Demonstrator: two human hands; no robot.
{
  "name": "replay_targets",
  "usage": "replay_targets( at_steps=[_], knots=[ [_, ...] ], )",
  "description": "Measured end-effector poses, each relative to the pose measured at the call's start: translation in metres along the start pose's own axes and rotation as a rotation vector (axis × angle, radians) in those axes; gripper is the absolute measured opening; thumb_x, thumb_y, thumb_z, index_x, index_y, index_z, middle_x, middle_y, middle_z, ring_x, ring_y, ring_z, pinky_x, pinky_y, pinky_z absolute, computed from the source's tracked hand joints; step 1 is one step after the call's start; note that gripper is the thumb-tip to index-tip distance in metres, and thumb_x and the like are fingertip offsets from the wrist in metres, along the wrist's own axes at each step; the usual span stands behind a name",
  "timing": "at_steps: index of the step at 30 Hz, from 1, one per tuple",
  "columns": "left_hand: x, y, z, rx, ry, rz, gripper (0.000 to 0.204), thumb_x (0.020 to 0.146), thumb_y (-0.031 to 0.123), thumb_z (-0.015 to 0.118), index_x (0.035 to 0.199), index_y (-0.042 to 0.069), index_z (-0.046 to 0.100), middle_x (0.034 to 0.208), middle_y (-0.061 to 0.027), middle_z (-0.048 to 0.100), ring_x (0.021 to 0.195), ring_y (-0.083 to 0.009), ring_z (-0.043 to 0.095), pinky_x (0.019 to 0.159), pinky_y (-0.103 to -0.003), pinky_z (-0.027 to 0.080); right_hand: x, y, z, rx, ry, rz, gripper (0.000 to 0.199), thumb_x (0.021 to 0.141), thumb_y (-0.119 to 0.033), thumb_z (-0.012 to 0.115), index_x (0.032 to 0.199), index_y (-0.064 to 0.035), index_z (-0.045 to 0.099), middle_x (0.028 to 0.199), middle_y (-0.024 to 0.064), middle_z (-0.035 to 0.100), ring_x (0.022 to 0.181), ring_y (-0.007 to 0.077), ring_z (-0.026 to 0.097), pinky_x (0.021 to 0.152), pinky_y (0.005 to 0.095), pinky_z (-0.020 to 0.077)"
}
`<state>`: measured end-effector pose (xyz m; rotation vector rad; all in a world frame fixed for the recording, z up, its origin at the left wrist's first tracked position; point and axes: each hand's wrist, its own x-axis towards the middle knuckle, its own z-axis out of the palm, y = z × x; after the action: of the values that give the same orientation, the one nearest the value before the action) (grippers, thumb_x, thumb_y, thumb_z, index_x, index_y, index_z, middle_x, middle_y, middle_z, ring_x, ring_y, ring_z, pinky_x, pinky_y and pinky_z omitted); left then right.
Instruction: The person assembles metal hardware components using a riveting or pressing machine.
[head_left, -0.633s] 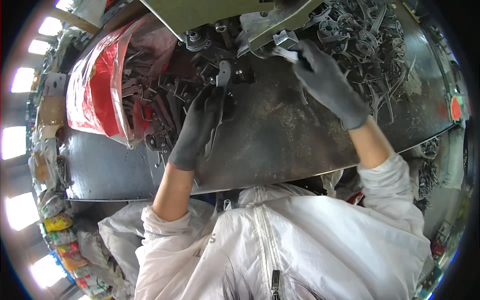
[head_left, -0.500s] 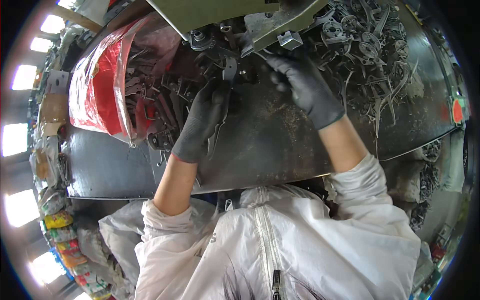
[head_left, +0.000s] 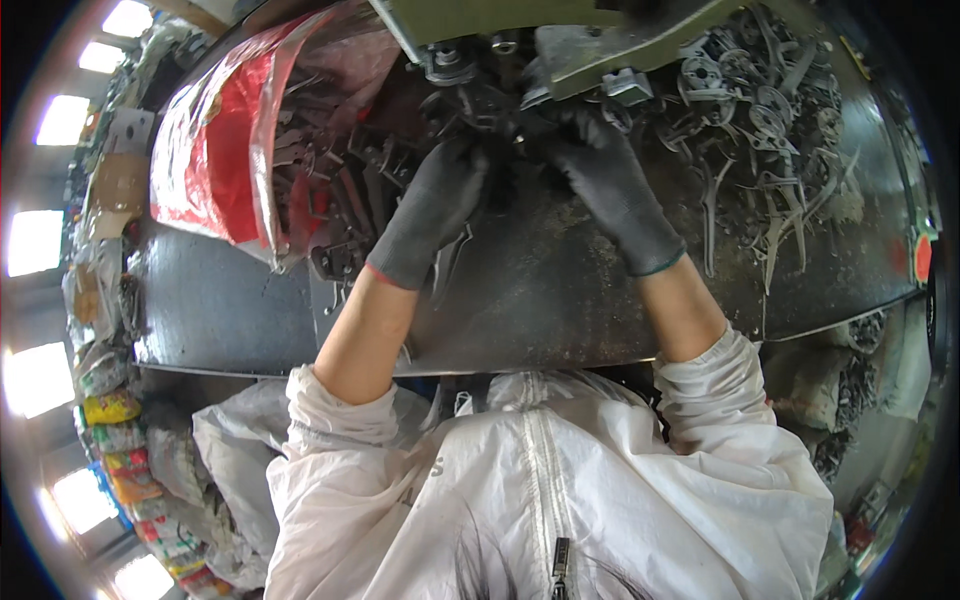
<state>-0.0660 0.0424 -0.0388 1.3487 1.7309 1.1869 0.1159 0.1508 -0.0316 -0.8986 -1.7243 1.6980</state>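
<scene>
My left hand [head_left: 435, 212], in a grey glove, is closed around a dark metal lever [head_left: 453, 262] whose slim curved arm sticks out beneath the palm. Its fingertips reach into shadow under the green machine [head_left: 470, 18]. My right hand [head_left: 618, 192], also gloved, is closed, its fingers bent inward close to the left fingertips. What the right fingers grip is lost in the dark. Just above them sits the machine's metal block [head_left: 627, 87]. A bolted round fitting [head_left: 447, 62] lies above my left hand.
A red and clear plastic bag [head_left: 225, 150] spills dark metal levers [head_left: 350, 195] on the left. On the right is a heap of silvery metal arms with round hubs [head_left: 770, 115]. The dark metal table [head_left: 540, 300] has its near edge before my body. Sacks are stacked far left.
My right hand has moved inward and slightly down toward my left hand. My left hand shifted right, and the lever's upper end is no longer visible. The whole view has shifted a little.
</scene>
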Motion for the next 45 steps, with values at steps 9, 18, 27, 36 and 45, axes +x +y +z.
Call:
replay_targets(
  at_steps=[9, 18, 27, 36, 45],
  knots=[
    [0.004, 0.001, -0.019, 1.445, -0.471, 0.234, 0.044, 0.089, 0.008, 0.062, 0.133, 0.005, 0.061, 0.124, -0.0164, 0.067, 0.109, -0.0277, 0.068, 0.092, -0.034, 0.055, 0.001, 0.006, 0.007, -0.128, -0.015, 0.210, 0.035, 0.100, -0.017, 0.064, 0.130, 0.0011, 0.060, 0.096, 0.0105, 0.068, 0.071, 0.0113, 0.065, 0.062, 0.0284, 0.0533],
    [0.023, -0.083, -0.231, 1.109, 0.170, -0.188, 0.036, 0.102, 0.015, 0.055, 0.135, 0.003, 0.061, 0.128, -0.0199, 0.068, 0.123, -0.0234, 0.063, 0.103, -0.036, 0.049, -0.003, 0.013, 0.005, 0.092, -0.009, 0.222, 0.032, 0.102, -0.011, 0.062, 0.132, -0.0002, 0.056, 0.097, 0.0061, 0.062, 0.064, 0.0098, 0.061, 0.052, 0.0253, 0.0505],
    [0.022, -0.115, -0.256, -0.082, 0.159, -0.302, 0.040, 0.107, 0.014, 0.052, 0.145, 0.003, 0.055, 0.137, -0.0120, 0.065, 0.125, -0.0196, 0.060, 0.107, -0.031, 0.047, -0.023, -0.029, 0.009, 0.039, -0.014, 0.269, 0.032, 0.103, -0.013, 0.062, 0.133, -0.0040, 0.055, 0.092, 0.0040, 0.061, 0.063, 0.0094, 0.060, 0.053, 0.0256, 0.0501],
    [0.028, -0.088, -0.248, 1.140, 0.196, 0.258, 0.048, 0.102, 0.013, 0.051, 0.148, 0.000, 0.050, 0.149, -0.0220, 0.054, 0.137, -0.0343, 0.053, 0.113, -0.040, 0.043, -0.022, 0.010, 0.014, 0.200, -0.028, 0.328, 0.035, 0.104, -0.012, 0.058, 0.137, -0.0020, 0.052, 0.093, 0.0059, 0.062, 0.062, 0.0090, 0.056, 0.053, 0.0236, 0.0452],
    [-0.049, 0.031, -0.055, 0.703, 0.183, 0.859, 0.031, 0.097, 0.012, 0.060, 0.125, -0.004, 0.058, 0.110, -0.0257, 0.066, 0.095, -0.0427, 0.068, 0.081, -0.050, 0.055, -0.024, 0.048, 0.027, -0.040, 0.048, 0.024, 0.043, 0.102, -0.011, 0.059, 0.143, -0.0020, 0.049, 0.105, 0.0136, 0.067, 0.078, 0.0197, 0.067, 0.065, 0.0345, 0.0575]
  ],
)
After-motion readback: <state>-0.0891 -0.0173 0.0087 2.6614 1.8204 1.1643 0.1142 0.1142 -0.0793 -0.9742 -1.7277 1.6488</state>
